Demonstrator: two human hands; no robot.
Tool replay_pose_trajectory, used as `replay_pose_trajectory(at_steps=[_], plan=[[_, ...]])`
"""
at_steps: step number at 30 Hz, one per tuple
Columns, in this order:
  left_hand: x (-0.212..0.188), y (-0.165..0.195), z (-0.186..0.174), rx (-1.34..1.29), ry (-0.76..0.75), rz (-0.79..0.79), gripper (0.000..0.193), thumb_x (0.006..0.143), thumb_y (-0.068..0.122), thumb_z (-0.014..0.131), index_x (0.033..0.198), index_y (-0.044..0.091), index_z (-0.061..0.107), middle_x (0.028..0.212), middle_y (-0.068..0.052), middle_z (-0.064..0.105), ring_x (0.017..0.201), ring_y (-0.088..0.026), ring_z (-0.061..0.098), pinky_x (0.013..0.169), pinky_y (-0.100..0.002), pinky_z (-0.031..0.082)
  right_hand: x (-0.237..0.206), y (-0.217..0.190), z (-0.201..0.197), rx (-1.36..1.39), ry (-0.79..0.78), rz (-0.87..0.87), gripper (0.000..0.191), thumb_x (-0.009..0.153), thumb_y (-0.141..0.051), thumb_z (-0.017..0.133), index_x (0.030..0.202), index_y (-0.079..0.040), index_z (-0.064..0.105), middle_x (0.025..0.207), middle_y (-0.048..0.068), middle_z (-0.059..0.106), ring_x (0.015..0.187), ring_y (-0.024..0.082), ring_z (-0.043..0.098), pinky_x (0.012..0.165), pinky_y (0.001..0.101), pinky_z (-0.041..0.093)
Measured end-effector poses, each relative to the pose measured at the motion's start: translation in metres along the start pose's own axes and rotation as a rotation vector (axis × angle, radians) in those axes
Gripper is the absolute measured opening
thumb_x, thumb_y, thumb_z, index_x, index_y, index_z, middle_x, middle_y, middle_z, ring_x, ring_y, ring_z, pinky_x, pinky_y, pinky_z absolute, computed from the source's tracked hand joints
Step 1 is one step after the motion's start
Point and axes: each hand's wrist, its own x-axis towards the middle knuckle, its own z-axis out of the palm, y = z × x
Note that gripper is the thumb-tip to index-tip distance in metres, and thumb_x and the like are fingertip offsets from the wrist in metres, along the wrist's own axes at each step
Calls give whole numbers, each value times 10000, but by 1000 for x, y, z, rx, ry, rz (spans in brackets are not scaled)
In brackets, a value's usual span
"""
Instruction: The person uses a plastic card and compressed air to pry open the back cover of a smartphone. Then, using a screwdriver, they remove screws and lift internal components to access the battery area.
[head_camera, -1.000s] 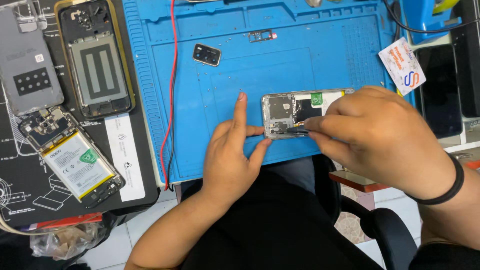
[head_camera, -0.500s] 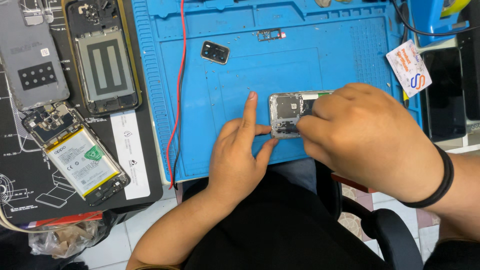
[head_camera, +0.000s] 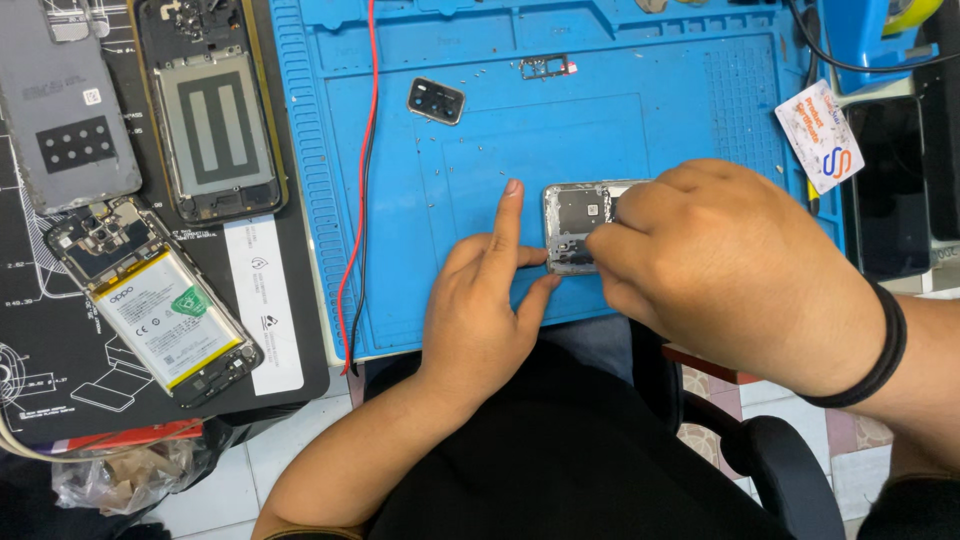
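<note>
A small opened phone (head_camera: 578, 215) with a silver frame lies on the blue repair mat (head_camera: 640, 130) near its front edge. My left hand (head_camera: 480, 310) steadies the phone's left edge and lower corner with thumb and middle finger, its index finger stretched straight up on the mat. My right hand (head_camera: 730, 270) lies over the right part of the phone and hides most of it. Its fingertips are bunched together on the phone's lower inside, pinching a thin dark tool that barely shows. A black band circles the right wrist.
On the mat lie a dark camera cover (head_camera: 436, 100), a small metal frame (head_camera: 547, 67), tiny screws (head_camera: 470, 75) and red and black wires (head_camera: 365, 150). Left: a phone with battery (head_camera: 160, 300), a gold-rimmed frame (head_camera: 210, 120), a grey back cover (head_camera: 65, 110). Right: a printed card (head_camera: 818, 135).
My right hand has slid left over the phone, now hiding its green part and most of the tool. My left hand keeps its hold at the phone's left edge.
</note>
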Motion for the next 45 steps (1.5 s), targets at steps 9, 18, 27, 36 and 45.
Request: replay_pose_trajectory(at_steps=[9, 18, 27, 36, 45], plan=[[-1, -2, 1, 46, 17, -4, 892, 865, 79, 813, 1593, 3, 303, 1012, -90, 720, 1008, -261, 657, 913, -367, 537, 8, -8, -5, -135, 2, -216, 148, 685, -119, 666, 831, -101, 677, 721, 92, 633, 615, 287, 626, 602, 409, 528], [-1, -1, 0, 2, -1, 7, 895, 866, 78, 805, 1597, 0, 294, 1038, -61, 753, 1025, -260, 658, 918, -370, 530, 22, -15, -19, -194, -566, 134, 220, 933, -294, 534, 1050, -149, 652, 927, 39, 681, 806, 232, 683, 704, 353, 571], [-2, -3, 2, 29, 6, 2, 871, 895, 115, 802, 1592, -8, 294, 1038, -54, 759, 1036, -255, 666, 933, -372, 525, 8, -3, -14, -51, -291, -84, 269, 706, -151, 675, 974, -137, 697, 947, 49, 707, 884, 271, 685, 782, 395, 557], [-2, -3, -3, -61, 75, 44, 758, 882, 179, 824, 1515, -7, 450, 1101, -70, 731, 1079, -259, 658, 965, -380, 517, -55, 47, 7, 397, 64, 382, 236, 799, -213, 795, 978, -62, 774, 868, 52, 755, 762, 188, 732, 633, 306, 554], [10, 11, -30, 0, -2, 129, 75, 908, 136, 796, 947, 73, 779, 936, -42, 763, 898, -249, 651, 876, -373, 501, -82, 55, 52, 736, 153, 478, 193, 808, -168, 810, 962, -57, 776, 846, 47, 769, 777, 141, 731, 681, 264, 554]])
